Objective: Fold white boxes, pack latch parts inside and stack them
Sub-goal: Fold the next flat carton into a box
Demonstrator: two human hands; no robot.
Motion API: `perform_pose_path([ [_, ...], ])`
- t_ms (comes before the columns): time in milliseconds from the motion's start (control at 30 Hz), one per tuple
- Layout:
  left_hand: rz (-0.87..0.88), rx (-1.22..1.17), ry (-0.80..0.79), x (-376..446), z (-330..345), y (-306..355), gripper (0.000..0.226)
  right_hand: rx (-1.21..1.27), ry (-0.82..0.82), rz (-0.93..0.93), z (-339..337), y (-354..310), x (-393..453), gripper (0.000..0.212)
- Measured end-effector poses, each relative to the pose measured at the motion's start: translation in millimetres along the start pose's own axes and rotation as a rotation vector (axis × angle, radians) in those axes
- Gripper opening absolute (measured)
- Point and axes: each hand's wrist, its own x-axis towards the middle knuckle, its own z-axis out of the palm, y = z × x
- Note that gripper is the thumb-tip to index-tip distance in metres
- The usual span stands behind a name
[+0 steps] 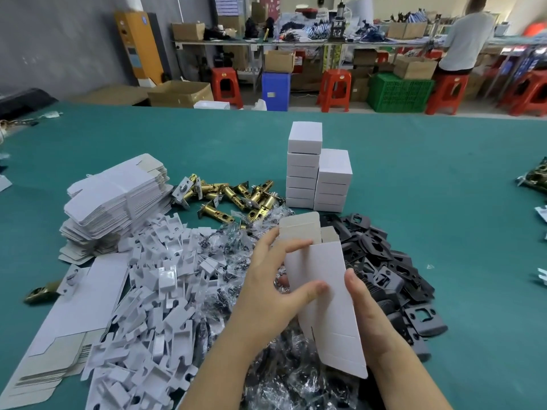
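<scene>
The person holds a white box [322, 291] up over the green counter [444, 179], with the left hand [266, 279] pinching one side and the right hand [364, 303] gripping the other. It looks like the folding step, since the top flaps stand open. Next, I think, a gold latch part [233, 193] from the pile must go in, then the box joins the stack [316, 179] behind.

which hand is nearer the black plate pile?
Right. The right hand grips the white box's right edge, directly beside the black plates. The left hand grips the box's left side, with the box between it and the pile.
</scene>
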Motion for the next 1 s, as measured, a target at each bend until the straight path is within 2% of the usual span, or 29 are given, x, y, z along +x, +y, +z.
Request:
perform_pose_path([
  [67, -0.017, -0.019, 0.017, 0.3, -2.5, -1.2, 0.056, -0.002, -0.029, -0.011, 5.2, -3.1, -0.1, 0.076],
  [167, -0.035, -0.067, 0.023, 1.6, -4.1, 0.4, 0.048, -0.002, 0.046, -0.013, 7.7, -1.5, 3.0, 0.083],
  [333, -0.072, -0.223, 0.017, 3.0, -1.3, -0.5, 0.053, 0.032, 0.049, -0.007, 2.8, 0.4, 8.1, 0.088],
  [533, -0.185, -0.506, 0.016, 5.1, -3.9, -0.5, 0.093, 0.196, 0.048, -0.049, -0.7, 6.5, 9.5, 0.079],
  [600, -0.261, -0.515, -0.045, 5.7, -4.7, -1.9, 0.085, 0.204, 0.055, -0.061, -0.7, 6.8, 10.2, 0.075],
  [700, -0.289, -0.512, -0.106, 6.1, -2.9, -5.7, 0.05, 0.158, 0.129, -0.086, -1.8, 8.5, 12.1, 0.064],
  [767, -0.274, -0.5, -0.092, 5.5, -2.4, -8.6, 0.035, 0.118, 0.205, -0.097, -2.9, 9.7, 13.8, 0.05],
  [867, -0.266, -0.492, -0.089, 5.7, -3.0, -10.4, 0.036, 0.076, 0.256, -0.12, -2.9, 10.8, 14.9, 0.045],
  [1000, -0.298, -0.542, -0.091, 6.6, -4.3, -13.8, 0.057, 0.038, 0.255, -0.129, -0.9, 12.4, 16.5, 0.043],
])
